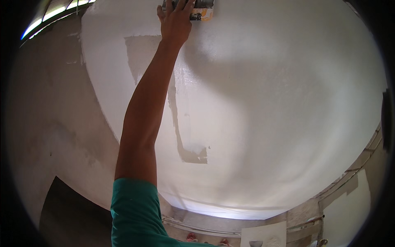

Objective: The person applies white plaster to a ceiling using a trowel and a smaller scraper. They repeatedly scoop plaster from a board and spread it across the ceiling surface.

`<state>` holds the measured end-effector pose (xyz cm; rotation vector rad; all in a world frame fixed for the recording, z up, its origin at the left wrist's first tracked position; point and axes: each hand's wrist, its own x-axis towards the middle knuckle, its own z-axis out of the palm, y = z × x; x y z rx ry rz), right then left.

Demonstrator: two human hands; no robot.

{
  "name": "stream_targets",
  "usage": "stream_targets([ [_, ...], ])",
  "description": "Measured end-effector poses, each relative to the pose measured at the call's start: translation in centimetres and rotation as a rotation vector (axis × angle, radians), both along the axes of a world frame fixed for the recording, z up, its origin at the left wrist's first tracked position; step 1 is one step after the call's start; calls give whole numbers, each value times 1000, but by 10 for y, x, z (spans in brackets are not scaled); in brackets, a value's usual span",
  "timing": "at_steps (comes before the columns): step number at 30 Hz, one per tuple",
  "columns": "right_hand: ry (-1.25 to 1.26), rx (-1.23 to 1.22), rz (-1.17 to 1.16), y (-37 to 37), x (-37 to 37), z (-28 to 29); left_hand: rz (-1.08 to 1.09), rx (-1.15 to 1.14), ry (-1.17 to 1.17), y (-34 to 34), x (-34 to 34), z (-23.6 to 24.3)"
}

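My left hand (176, 20), at the end of a bare forearm with a teal sleeve, reaches to the top of the view. Its fingers grip a flat, stained plastering tool (201, 13) against a large white, curved-looking plastered surface (279, 103). Part of the tool is cut off by the top edge. Below it, irregular grey-beige patches (191, 156) show through the white coat, and a shiny streak runs near my forearm. My right hand is not in view.
A rough grey-brown wall (61, 103) stands at left, with a dark opening (76, 210) low down. Along the bottom and right are pipes or bars (304, 222), pale boards (263, 234) and small red objects (191, 238). A bright slatted gap is at upper left.
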<state>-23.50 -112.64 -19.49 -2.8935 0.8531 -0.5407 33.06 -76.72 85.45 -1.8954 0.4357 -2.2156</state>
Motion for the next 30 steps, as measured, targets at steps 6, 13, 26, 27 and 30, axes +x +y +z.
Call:
stream_targets([
  [6,699,1365,-451,-7,9,67,106,63,198,42,0,-106],
  [13,683,1402,-397,-24,-8,40,68,72,70,28,-30,-6],
  [26,637,1357,-398,-21,-6,61,111,78,259,38,-3,-122],
  [27,621,1376,-472,-22,-11,65,86,65,276,40,0,-160],
  [30,514,1487,-487,-47,-28,60,2,-8,432,53,4,-282],
])
